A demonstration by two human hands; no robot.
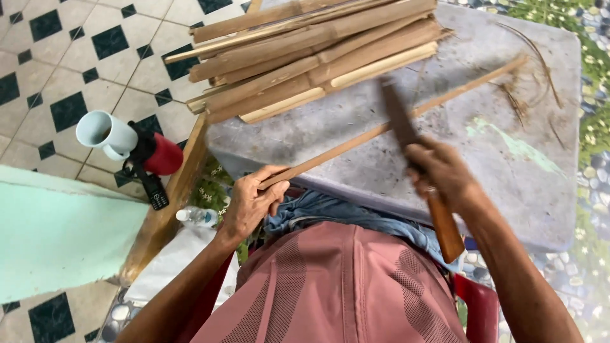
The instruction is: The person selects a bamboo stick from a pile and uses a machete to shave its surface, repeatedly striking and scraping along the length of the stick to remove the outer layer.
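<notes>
The left hand (249, 204) is closed around the near end of a thin bamboo strip (387, 127), fingers wrapped over it and thumb beneath. The strip runs diagonally up and to the right across the grey stone slab (508, 184), its far end near the slab's upper right. The right hand (441, 173) is clenched fully around a knife (419, 168) with a brown wooden handle; the handle projects below the fist, and the dark blade, blurred by motion, rises above it and crosses the strip. A stack of split bamboo pieces (318, 57) lies on the slab's far left part. Loose fibre shavings (527, 89) lie at the upper right. On the tiled floor at left stand a pale blue mug (105, 133) and a red cup (164, 154).
</notes>
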